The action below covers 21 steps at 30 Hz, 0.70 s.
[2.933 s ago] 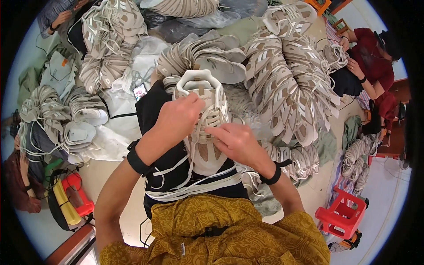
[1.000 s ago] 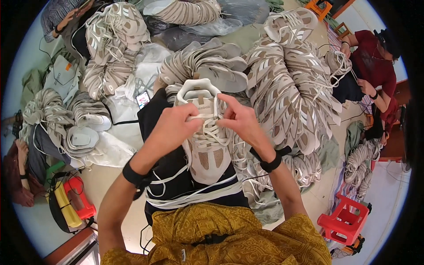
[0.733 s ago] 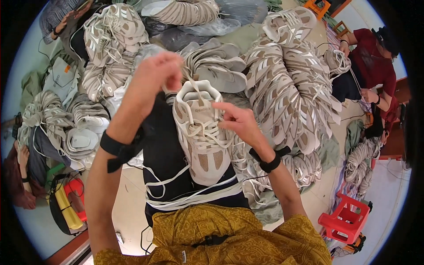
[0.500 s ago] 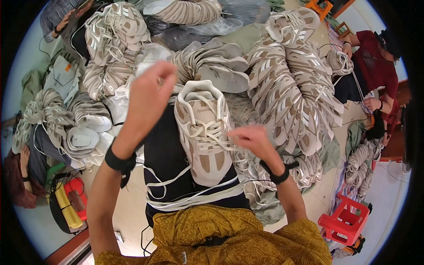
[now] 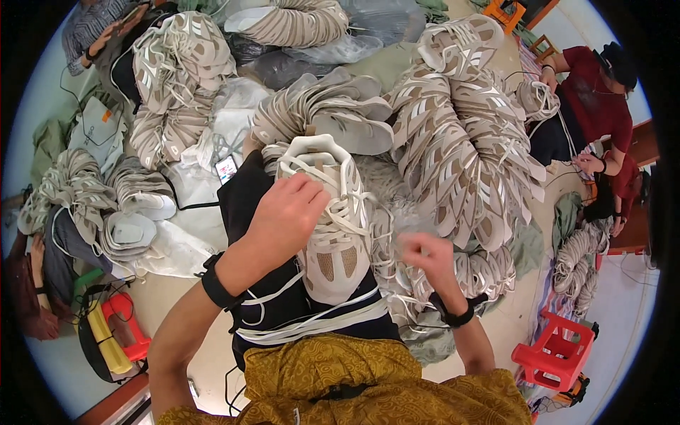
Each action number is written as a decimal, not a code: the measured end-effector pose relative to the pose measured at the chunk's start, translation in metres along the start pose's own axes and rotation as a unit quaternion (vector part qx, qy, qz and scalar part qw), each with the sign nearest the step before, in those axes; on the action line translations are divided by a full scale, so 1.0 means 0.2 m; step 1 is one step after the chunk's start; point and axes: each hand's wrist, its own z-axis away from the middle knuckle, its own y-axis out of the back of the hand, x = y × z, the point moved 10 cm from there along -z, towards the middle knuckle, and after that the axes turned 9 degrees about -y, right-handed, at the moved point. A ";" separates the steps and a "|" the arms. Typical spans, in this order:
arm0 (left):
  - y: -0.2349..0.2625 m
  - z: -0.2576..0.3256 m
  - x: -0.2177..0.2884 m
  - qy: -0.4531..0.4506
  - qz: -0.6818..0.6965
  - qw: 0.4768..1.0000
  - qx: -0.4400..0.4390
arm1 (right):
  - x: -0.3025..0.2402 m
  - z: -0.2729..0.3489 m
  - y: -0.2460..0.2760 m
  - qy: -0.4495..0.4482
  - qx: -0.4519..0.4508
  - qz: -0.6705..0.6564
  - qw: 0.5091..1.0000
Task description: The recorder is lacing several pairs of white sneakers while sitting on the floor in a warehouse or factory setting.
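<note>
Mustard-yellow patterned cloth [image 5: 333,382] covers the person's lap at the lower edge, with white laces [image 5: 312,327] lying across a black cloth [image 5: 283,312] just beyond it. On that black cloth rests a cream and beige sneaker [image 5: 333,234], toe toward the person. The left hand [image 5: 287,212] lies over its lacing, fingers curled onto the upper. The right hand [image 5: 425,255] hovers just right of the shoe, fingers pinched together, apparently on a lace end. Farther off, heaps of matching sneakers [image 5: 460,142] ring the workplace, and a red plastic stool [image 5: 556,354] stands at right.
</note>
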 end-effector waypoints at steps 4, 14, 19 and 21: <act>0.00 0.01 -0.01 0.011 0.002 1.000 -0.011 | -0.33 -0.21 0.09 0.142 0.117 0.002 0.983; 0.06 0.09 -0.06 0.028 0.052 0.998 0.032 | -0.43 -0.42 -0.11 0.214 0.084 -0.005 0.973; 0.13 0.15 -0.18 0.105 0.086 0.988 0.076 | -0.39 -0.29 -0.06 0.201 0.023 0.026 0.979; 0.13 0.21 -0.24 0.160 0.111 0.978 0.071 | -0.36 -0.19 -0.03 0.178 -0.012 0.032 0.983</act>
